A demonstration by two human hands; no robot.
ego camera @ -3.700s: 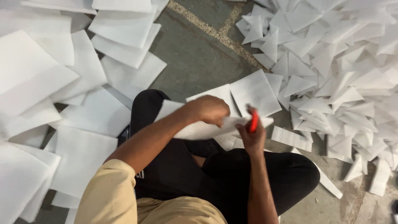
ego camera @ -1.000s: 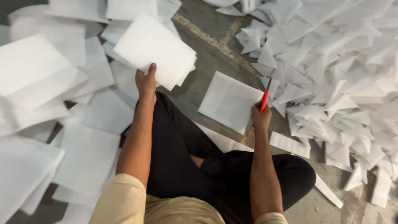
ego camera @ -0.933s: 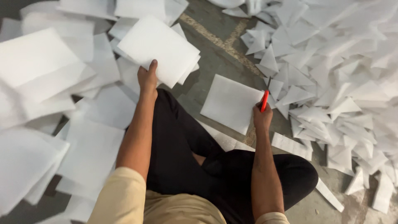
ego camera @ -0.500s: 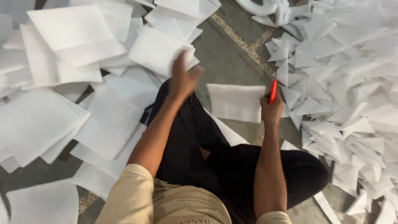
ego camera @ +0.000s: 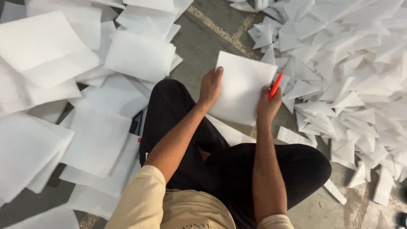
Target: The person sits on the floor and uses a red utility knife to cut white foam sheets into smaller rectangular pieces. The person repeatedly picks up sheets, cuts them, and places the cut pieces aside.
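White foam sheet (ego camera: 243, 87) — flat on the floor beyond your knees, your left hand (ego camera: 210, 86) pressing open-fingered on its left edge, your right hand (ego camera: 268, 106) closed around a red cutter (ego camera: 275, 85) at its right edge. Risk — the thin sheet could slide or buckle under the blade, skewing the cut. Your left fingers sit near the cutter's likely path.

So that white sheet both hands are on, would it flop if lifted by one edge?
Probably only a little: the white sheet looks thick and foam-like, lying flat. Likely very light, so the left hand could slide it easily on the floor.
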